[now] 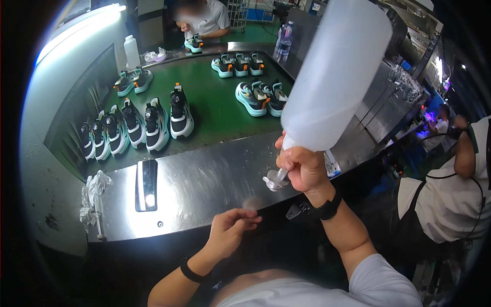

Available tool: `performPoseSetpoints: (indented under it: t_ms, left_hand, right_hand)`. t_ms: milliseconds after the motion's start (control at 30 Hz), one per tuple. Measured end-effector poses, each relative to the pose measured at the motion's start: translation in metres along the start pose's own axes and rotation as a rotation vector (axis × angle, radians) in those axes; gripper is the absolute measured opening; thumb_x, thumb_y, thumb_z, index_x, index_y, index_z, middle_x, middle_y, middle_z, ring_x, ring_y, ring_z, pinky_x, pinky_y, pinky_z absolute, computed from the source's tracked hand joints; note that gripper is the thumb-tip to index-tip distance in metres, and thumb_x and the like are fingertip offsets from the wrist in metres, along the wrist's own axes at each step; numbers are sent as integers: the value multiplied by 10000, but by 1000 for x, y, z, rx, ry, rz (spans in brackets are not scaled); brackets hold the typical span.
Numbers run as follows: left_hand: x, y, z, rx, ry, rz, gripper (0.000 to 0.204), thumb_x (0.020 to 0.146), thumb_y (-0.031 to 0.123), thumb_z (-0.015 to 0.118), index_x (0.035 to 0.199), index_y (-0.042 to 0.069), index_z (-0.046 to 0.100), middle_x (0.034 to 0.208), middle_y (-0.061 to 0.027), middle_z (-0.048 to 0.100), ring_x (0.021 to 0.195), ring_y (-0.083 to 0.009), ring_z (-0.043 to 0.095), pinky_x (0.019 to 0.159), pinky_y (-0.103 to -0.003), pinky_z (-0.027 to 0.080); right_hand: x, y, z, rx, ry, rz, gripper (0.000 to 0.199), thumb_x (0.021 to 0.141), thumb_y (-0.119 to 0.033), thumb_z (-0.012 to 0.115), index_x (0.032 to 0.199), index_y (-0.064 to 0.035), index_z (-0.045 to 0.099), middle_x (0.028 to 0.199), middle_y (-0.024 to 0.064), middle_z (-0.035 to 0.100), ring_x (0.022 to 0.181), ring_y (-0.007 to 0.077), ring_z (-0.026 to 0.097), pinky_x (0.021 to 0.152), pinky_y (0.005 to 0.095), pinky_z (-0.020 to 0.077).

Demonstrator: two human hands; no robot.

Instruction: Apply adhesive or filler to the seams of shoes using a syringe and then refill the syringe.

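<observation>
A large translucent white plastic bottle [337, 77] is tilted with its neck pointing down over the table's front edge. My right hand [307, 166] is closed around its neck. Just below the fingers is a crumpled pale wad with a metallic look [275, 180]; whether it touches the bottle's tip I cannot tell. My left hand [232, 230] is at the table's near edge, its thumb and fingers pressed together. A pale blur shows by the fingertips, and what they hold, if anything, cannot be made out.
Several black, white and mint sneakers [148, 125] stand on the green belt [204, 102], more at its right and far left. A shiny dark strip [147, 185] and crumpled plastic [94, 199] lie on the metal ledge [220, 169]. Across, a co-worker [212, 23] handles a shoe.
</observation>
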State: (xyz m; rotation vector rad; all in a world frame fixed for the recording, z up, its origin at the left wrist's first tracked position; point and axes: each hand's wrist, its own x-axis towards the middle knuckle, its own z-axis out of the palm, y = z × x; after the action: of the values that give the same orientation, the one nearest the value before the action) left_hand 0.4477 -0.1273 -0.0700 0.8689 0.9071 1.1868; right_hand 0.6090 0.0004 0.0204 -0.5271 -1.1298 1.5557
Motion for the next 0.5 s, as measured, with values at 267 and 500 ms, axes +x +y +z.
performPoseSetpoints:
  t_ms: [267, 500]
  left_hand:
    - [35, 7, 51, 29, -130, 39, 220, 908, 109, 523, 1024, -70, 577, 951, -102, 629, 899, -151, 618, 751, -257, 506]
    - [41, 10, 72, 32, -104, 87, 191, 878, 101, 531, 971, -30, 634, 831, -44, 663, 718, -70, 572, 667, -212, 468]
  right_hand:
    - [-15, -27, -8, 79, 118, 2, 371, 657, -87, 553, 1020, -16, 523, 849, 122, 579, 628, 161, 539, 660, 317, 452]
    - [-29, -42, 1, -138, 117, -18, 439, 645, -121, 568, 1068, -15, 522, 1035, 150, 572, 982, 269, 574, 882, 408, 446]
